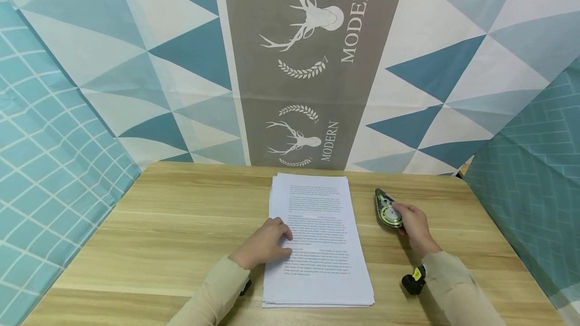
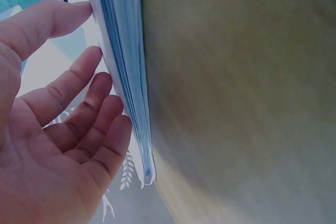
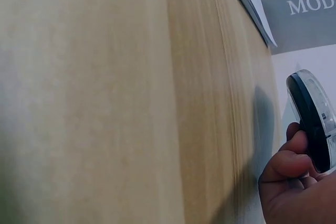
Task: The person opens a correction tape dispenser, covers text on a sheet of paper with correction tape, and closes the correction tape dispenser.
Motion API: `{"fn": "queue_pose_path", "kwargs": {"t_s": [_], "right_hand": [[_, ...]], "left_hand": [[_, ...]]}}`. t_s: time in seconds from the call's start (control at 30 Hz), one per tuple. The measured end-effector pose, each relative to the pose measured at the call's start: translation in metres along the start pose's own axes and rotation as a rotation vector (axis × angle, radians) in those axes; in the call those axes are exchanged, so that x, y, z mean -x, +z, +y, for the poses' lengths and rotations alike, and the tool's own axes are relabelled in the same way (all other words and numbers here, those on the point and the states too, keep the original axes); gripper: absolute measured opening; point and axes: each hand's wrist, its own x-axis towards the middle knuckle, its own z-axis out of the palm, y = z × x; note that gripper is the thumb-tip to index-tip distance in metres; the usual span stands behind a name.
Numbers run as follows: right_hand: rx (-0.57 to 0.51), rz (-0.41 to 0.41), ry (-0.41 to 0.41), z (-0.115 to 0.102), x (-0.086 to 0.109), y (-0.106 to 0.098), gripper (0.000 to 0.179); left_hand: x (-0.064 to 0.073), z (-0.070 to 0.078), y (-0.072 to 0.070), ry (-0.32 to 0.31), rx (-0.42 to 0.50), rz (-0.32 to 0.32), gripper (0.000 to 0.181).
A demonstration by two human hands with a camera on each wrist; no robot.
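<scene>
A thick stack of printed paper (image 1: 317, 286) lies on the table, and its layered edge (image 2: 123, 51) runs down the left wrist view. My left hand (image 1: 266, 242) rests at the stack's left side with loosely bent fingers, fingertips touching the top sheet. In the left wrist view the same hand (image 2: 68, 119) has its fingers spread and nothing held between them. To the right of the stack, my right hand (image 1: 416, 228) grips a correction tape dispenser (image 1: 388, 211) with a clear, green-and-black case. The right wrist view shows the dispenser (image 3: 307, 111) raised off the table, with curled fingers (image 3: 286, 166) beneath it.
The wooden table (image 1: 149, 235) extends to both sides of the stack. Behind it hangs a patterned cloth (image 1: 299, 89) with deer heads and triangles. Teal cloths (image 1: 50, 135) stand at the sides. A black wrist camera (image 1: 413, 281) sits at the right wrist.
</scene>
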Motion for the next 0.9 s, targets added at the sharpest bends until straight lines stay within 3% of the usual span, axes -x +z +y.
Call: {"fn": "queue_pose_path", "kwargs": {"t_s": [0.2,0.63,0.9], "right_hand": [[0.056,0.033,-0.008,0.0013,-0.0059,0.0003,0.064],[0.308,0.045,-0.088,0.0006,-0.0067,-0.0001,0.064],[0.461,0.014,-0.134,-0.0005,-0.0054,-0.0016,0.066]], "left_hand": [[-0.0001,-0.0004,0.0012,0.0,-0.006,-0.003,0.021],[-0.0001,0.0006,-0.0007,0.007,0.002,0.002,0.021],[0.0001,-0.0001,-0.0004,0.005,-0.007,-0.005,0.021]]}}
